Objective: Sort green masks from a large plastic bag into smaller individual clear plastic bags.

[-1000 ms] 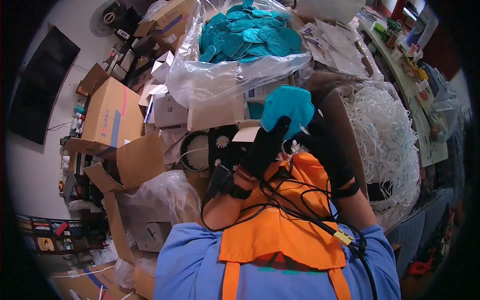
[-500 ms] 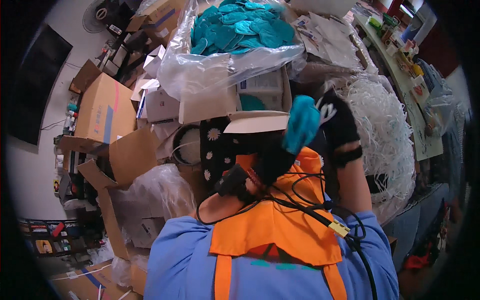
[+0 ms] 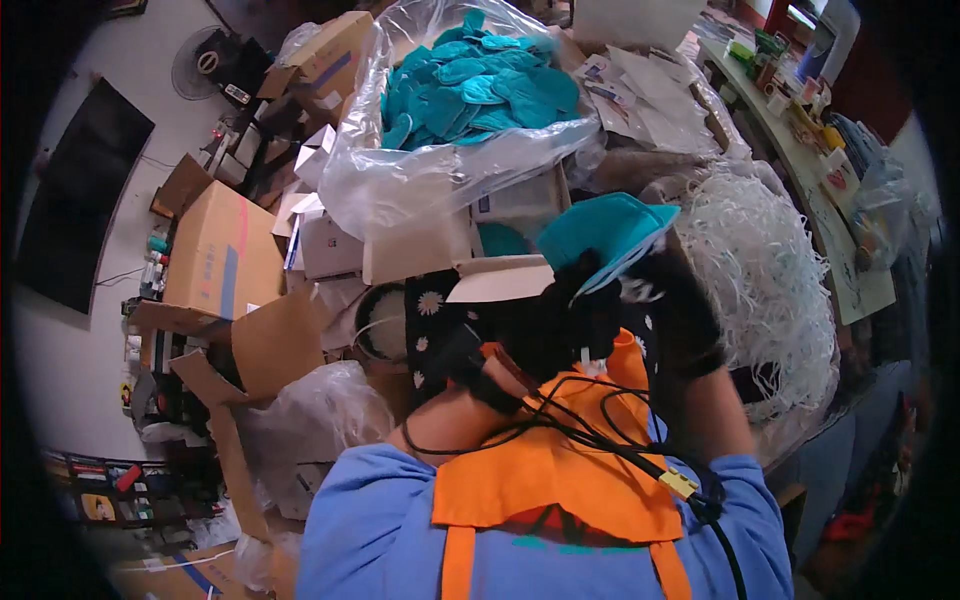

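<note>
A teal cup-shaped face mask (image 3: 600,232) is held up in front of my chest, spread wider at its far side. My left hand (image 3: 580,315), in a black glove, closes on its lower left part. My right hand (image 3: 685,310), also black-gloved and slightly blurred, is closed at the mask's right edge. White elastic strap (image 3: 640,290) shows at its fingers; the fingertips themselves are partly hidden. Just beyond the hands stands an open carton (image 3: 505,280) with a teal mask (image 3: 502,240) and a white packet inside.
A plastic-lined box (image 3: 450,165) heaped with teal masks (image 3: 480,85) stands at the far side. To the right lies a large pile of white elastic straps (image 3: 755,270). Cardboard boxes (image 3: 215,250) crowd the left, near a bucket (image 3: 383,325). Black cables (image 3: 600,425) cross my orange apron (image 3: 555,470).
The mask has turned from a narrow, upright shape to a wide, opened one. My left hand has come up beneath it, and my right hand has moved slightly lower. The view has shifted slightly.
</note>
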The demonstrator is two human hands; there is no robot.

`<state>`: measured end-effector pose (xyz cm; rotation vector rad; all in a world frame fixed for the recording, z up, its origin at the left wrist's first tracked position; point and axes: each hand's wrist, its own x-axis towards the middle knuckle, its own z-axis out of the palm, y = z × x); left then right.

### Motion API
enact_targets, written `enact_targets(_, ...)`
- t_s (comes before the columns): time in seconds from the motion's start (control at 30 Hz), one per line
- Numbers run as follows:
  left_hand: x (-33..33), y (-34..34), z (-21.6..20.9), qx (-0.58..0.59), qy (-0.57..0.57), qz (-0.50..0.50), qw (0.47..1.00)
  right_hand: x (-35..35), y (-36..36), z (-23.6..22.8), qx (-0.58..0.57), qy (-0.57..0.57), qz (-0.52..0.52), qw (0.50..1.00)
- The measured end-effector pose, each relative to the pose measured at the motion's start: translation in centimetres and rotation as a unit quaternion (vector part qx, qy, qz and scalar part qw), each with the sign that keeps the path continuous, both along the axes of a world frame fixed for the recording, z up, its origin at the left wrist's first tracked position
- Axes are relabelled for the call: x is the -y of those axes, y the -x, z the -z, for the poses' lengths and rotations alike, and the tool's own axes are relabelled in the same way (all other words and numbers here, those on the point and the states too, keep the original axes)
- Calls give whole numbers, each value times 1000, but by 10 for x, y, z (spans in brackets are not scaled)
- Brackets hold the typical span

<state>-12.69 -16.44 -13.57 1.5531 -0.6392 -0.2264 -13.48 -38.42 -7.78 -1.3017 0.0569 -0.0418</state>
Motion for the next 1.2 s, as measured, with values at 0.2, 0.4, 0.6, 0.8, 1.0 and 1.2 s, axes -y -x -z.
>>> enact_targets(0.2,-1,6,1,-1,5,45,999,-86,2,23,-51,-231,-99,967)
enact_targets(0.4,-14,-2,-3,-53,44,43,997,-78,-5,18,-13,-188,-74,979)
enact_targets(0.6,-47,-43,-25,284,-119,-69,949,-45,-17,-17,-25,-106,0,994)
enact_targets(0.8,-36,-26,-31,18,-10,-52,998,-43,-18,2,-87,-11,-57,995)
enact_targets(1.0,-34,-33,-20,-20,50,-88,995,-65,-12,3,120,214,-127,961)
enact_targets(1.2,-41,-33,-32,331,-96,-206,916,-90,-5,22,0,12,-90,996)
